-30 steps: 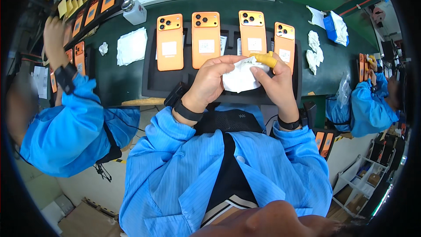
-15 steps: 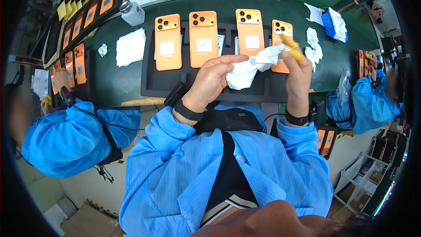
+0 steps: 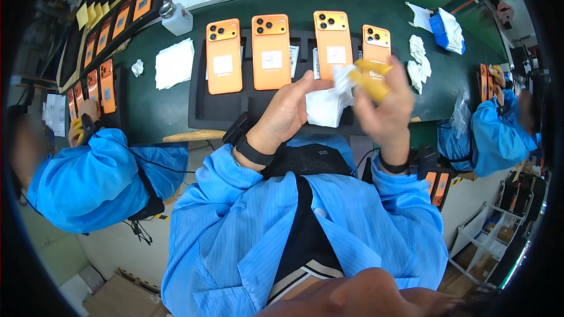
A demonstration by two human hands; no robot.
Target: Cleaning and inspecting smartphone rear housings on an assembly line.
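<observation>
Place: a phone assembly line in a factory.
Bench: long dark green work table (image 3: 158, 111) with black foam trays (image 3: 205, 114).
Goods: rows of orange smartphones (image 3: 223, 56) lying face down.
People: neighbouring workers in blue smocks (image 3: 94, 176).

Four orange phones (image 3: 271, 51) lie face down in a row on a black tray (image 3: 214, 110) on the green desk (image 3: 150, 103). A white dispenser bottle (image 3: 175, 19) stands at the far left, a flat white cloth (image 3: 174, 63) beside it. Crumpled wipes (image 3: 418, 61) and a blue packet (image 3: 438, 27) sit right.
</observation>
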